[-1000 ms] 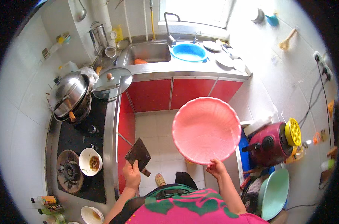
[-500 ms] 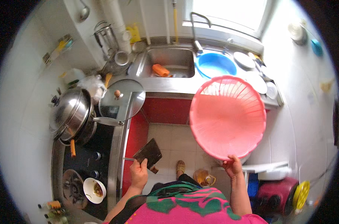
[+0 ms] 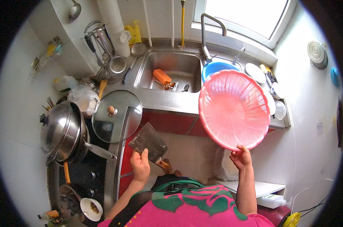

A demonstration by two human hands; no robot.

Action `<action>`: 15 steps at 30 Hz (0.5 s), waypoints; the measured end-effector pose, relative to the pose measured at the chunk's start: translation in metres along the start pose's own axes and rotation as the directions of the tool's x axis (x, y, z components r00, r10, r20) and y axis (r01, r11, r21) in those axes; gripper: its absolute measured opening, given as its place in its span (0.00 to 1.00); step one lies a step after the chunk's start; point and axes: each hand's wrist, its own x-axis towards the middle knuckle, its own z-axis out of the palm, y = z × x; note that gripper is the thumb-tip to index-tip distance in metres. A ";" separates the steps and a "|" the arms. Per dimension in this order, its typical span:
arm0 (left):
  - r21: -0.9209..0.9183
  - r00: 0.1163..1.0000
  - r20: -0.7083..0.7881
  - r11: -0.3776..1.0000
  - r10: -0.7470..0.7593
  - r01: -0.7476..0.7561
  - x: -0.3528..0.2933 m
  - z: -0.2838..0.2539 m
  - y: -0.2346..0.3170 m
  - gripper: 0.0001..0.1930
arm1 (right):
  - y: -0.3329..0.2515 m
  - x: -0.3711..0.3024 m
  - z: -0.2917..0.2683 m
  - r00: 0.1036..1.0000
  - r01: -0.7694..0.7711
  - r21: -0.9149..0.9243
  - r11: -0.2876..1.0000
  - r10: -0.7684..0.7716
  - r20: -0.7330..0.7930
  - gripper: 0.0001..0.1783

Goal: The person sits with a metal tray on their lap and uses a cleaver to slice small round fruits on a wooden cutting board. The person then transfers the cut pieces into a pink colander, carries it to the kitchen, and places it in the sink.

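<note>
A cleaver (image 3: 150, 140) with a dark, stained blade and a wooden handle is pinched by its blade in my left hand (image 3: 140, 165). The handle points down and to the right, away from my fingers. With my right hand (image 3: 241, 157) I grip the near rim of a pink plastic colander (image 3: 235, 109). It is tilted so its inside shows, and I see nothing in it. The colander hangs in front of the counter and hides part of a blue basin (image 3: 218, 68) under the tap (image 3: 205, 38).
An orange object (image 3: 162, 76) and a spoon lie in the steel sink (image 3: 171, 62). Along the left stand a glass lid (image 3: 117, 113), a lidded pan (image 3: 64, 130) and a white bowl (image 3: 91, 209) on the stove. Plates (image 3: 256, 73) and bowls line the right counter.
The view has shifted, and I am turned somewhat. The cleaver is lifted and turned a little, while the colander now overlaps the basin more. Both hands keep their grip.
</note>
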 end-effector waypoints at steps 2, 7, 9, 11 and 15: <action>-0.035 1.000 -0.030 0.999 0.004 -0.005 0.019 0.012 -0.004 0.06 | -0.012 0.017 -0.001 0.998 0.036 0.028 0.999 -0.035 -0.050 0.05; 0.040 0.995 -0.088 0.998 0.046 -0.042 0.061 0.027 -0.008 0.06 | -0.051 0.050 0.021 0.991 0.120 0.003 0.993 -0.119 -0.058 0.08; -0.048 0.981 -0.176 0.994 0.087 -0.097 0.079 0.033 0.002 0.06 | -0.066 0.066 0.035 0.988 0.142 0.005 0.990 -0.141 -0.068 0.10; 0.009 0.989 -0.150 1.000 0.016 -0.014 0.089 0.034 -0.001 0.06 | -0.079 0.085 0.036 0.984 0.122 0.030 0.992 -0.117 -0.131 0.11; -0.104 0.969 -0.247 0.995 -0.023 -0.003 0.118 0.052 -0.013 0.05 | -0.108 0.123 0.038 0.982 0.136 0.046 0.990 -0.128 -0.138 0.11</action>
